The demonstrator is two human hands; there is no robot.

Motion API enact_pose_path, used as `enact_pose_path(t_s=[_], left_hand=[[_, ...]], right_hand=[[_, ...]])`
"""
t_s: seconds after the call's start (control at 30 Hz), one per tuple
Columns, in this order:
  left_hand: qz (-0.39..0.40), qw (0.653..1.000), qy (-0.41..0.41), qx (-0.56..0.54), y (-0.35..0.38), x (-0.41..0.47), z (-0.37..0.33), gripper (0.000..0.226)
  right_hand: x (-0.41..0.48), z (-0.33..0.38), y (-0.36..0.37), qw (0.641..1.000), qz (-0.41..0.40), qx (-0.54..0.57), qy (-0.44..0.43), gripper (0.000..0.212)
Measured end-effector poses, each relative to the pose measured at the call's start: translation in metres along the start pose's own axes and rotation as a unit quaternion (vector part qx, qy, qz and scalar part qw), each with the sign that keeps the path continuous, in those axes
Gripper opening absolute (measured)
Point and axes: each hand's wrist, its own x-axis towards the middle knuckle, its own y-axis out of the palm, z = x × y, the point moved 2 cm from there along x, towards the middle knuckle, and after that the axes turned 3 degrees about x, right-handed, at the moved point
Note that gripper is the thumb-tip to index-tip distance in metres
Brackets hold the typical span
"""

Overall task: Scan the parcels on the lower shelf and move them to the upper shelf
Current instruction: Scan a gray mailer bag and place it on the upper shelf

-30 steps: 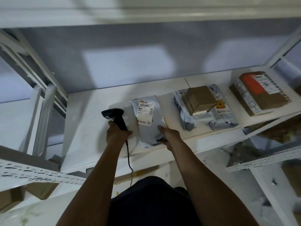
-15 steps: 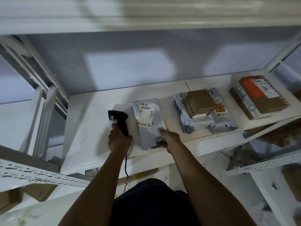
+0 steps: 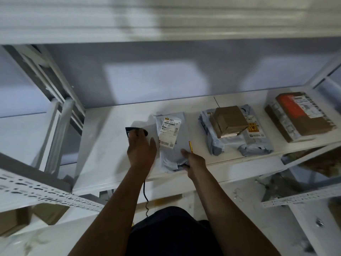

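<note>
The left hand [image 3: 141, 148] was over the white shelf [image 3: 107, 150], and its grip was closed round the handle of a black scanner [image 3: 135, 130]. Only the head of the scanner showed beyond the fingers. It was blurred, so I could not tell where it pointed. The thumb stood out to the right, near the grey mailer bag [image 3: 173, 146] but apart from it. A thin black cable [image 3: 145, 189] hung down from under the left wrist, in front of the shelf edge.

The right hand [image 3: 195, 160] held the grey mailer bag at its near right corner. The thumb lay on top and the other fingers were curled under the crumpled edge, so this grip was pinching the bag. The bag lay flat on the shelf, just to the right of the scanner. Its white label [image 3: 168, 132] with barcodes faced up on the far half of the bag.

Further right on the same shelf lay a second grey bag [image 3: 256, 145], and a small brown box [image 3: 228, 120] sat on top of it, a little tilted. Apart from these, at the right end of the shelf, lay a large brown parcel [image 3: 304, 124] with an orange patch on its top. An upper shelf board [image 3: 166, 24] ran above all of them, close to the camera and blurred.
</note>
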Motion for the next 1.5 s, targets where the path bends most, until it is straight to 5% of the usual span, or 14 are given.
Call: enact_pose_path(t_s=[0.17, 0.27, 0.37, 0.87, 1.23, 1.5], left_hand=[[0.129, 0.984, -0.086, -0.093, 0.007, 0.0, -0.017, 0.059], [0.239, 0.937, -0.166, -0.194, 0.01, -0.014, -0.039, 0.077], [0.322, 0.898, -0.149, -0.26, 0.017, -0.027, -0.052, 0.059], [0.19, 0.892, -0.096, -0.399, 0.011, -0.126, -0.163, 0.053], [0.144, 0.895, -0.067, -0.417, 0.008, -0.221, -0.25, 0.037], [0.103, 0.9, -0.011, -0.423, 0.004, -0.255, -0.289, 0.039]], right_hand=[[-0.004, 0.006, -0.007, 0.999, 0.015, 0.018, -0.023, 0.023], [-0.016, 0.018, -0.011, 0.997, 0.038, 0.046, -0.05, 0.015], [-0.026, 0.028, -0.021, 0.995, 0.051, 0.017, -0.088, 0.014], [-0.061, 0.095, -0.145, 0.96, 0.237, 0.012, -0.146, 0.032], [-0.105, 0.137, -0.253, 0.945, 0.269, -0.006, -0.186, 0.023], [-0.128, 0.154, -0.3, 0.934, 0.277, 0.023, -0.225, 0.038]])
